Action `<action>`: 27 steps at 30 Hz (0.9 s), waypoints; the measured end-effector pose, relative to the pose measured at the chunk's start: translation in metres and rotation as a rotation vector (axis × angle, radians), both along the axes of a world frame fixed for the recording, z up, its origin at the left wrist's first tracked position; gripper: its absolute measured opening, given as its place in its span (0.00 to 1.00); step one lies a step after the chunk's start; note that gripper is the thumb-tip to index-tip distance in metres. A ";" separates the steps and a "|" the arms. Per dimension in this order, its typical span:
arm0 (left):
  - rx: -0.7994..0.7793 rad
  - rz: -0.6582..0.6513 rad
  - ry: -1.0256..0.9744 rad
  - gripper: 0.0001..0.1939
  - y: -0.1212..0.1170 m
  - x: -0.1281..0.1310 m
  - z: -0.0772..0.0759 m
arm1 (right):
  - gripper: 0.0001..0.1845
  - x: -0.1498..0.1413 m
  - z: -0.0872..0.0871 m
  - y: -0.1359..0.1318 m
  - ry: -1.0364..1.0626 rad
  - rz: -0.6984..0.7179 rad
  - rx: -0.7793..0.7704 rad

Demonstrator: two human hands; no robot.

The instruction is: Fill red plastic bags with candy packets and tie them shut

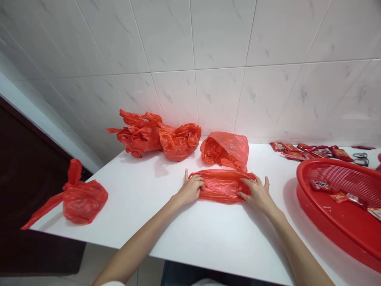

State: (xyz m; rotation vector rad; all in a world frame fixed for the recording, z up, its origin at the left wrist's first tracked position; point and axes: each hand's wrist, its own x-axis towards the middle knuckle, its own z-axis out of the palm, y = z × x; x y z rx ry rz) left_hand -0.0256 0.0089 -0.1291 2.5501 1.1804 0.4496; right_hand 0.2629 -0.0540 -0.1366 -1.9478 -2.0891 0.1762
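Observation:
A flattened red plastic bag [222, 186] lies folded on the white tabletop [226, 234], directly in front of me. My left hand [190, 190] grips its left end, and my right hand [257, 194] holds its right end with the fingers over the plastic. Just behind it sits a loosely crumpled red bag [226, 151]. Further left, two more crumpled red bags [139, 133] [180, 142] rest against the wall. A knotted red bag [81, 200] lies at the table's left edge.
A round red plastic basket [327, 206] with a mesh base holds a few red packets at the right. Several red packets [309, 151] and a pair of scissors [361, 159] lie along the back. A white tiled wall [220, 39] rises behind the table. Dark flooring [29, 190] lies beyond the left edge.

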 end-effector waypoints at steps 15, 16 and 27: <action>0.156 0.099 -0.305 0.14 -0.017 0.014 -0.027 | 0.16 0.016 -0.010 0.003 0.166 -0.049 0.213; 0.181 0.105 -0.327 0.13 -0.017 0.014 -0.027 | 0.17 0.015 -0.008 0.001 0.176 -0.037 0.212; 0.267 0.260 -0.432 0.10 -0.002 0.003 -0.032 | 0.24 0.006 0.028 -0.029 0.373 0.070 0.325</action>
